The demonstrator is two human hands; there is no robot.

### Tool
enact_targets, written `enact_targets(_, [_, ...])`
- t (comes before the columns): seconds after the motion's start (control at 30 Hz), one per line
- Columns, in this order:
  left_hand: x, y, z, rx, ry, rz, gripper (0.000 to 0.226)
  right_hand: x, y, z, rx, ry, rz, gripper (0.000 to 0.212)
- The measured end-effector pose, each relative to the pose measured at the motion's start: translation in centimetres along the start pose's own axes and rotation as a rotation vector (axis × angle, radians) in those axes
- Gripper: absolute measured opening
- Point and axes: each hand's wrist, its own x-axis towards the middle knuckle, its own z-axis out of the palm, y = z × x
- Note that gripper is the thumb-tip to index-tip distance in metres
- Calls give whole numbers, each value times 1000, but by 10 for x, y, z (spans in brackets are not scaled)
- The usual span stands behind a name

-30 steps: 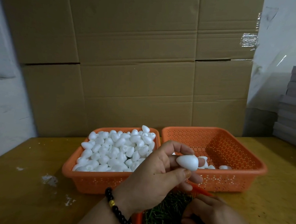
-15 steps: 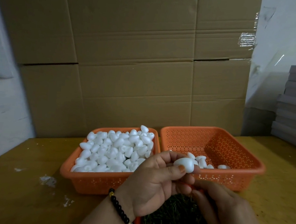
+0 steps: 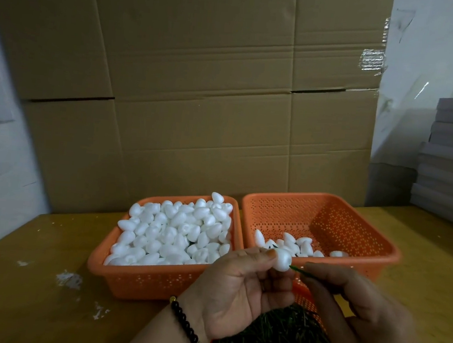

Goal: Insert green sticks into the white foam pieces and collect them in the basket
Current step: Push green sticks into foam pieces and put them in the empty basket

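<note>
- Full basket (image 3: 126,280) of foam pieces sits beyond my left hand (image 3: 238,291); near-empty basket (image 3: 354,211) beyond my right hand (image 3: 357,319).
- Left fingertips pinch one foam piece (image 3: 283,260).
- Right fingers pinch a green stick (image 3: 297,269), tip touching that piece.

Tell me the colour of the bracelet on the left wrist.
Black beads with one gold bead, on the bracelet; the head view shows it.

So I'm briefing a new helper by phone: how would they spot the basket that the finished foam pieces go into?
Two orange baskets sit side by side on the wooden table, in front of the stacked cardboard boxes. Take the right-hand basket. Unlike the left basket, heaped full of white foam pieces, it holds only a few along its near edge.
</note>
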Motion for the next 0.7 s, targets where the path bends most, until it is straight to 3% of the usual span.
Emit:
enact_targets(0.3, [-2, 1, 0, 25, 3, 12, 21, 2, 3, -2, -55, -7, -5, 15])
enact_targets(0.7, [-2, -4, 6, 131, -28, 11, 12, 2, 4, 3, -167, 22, -61, 25])
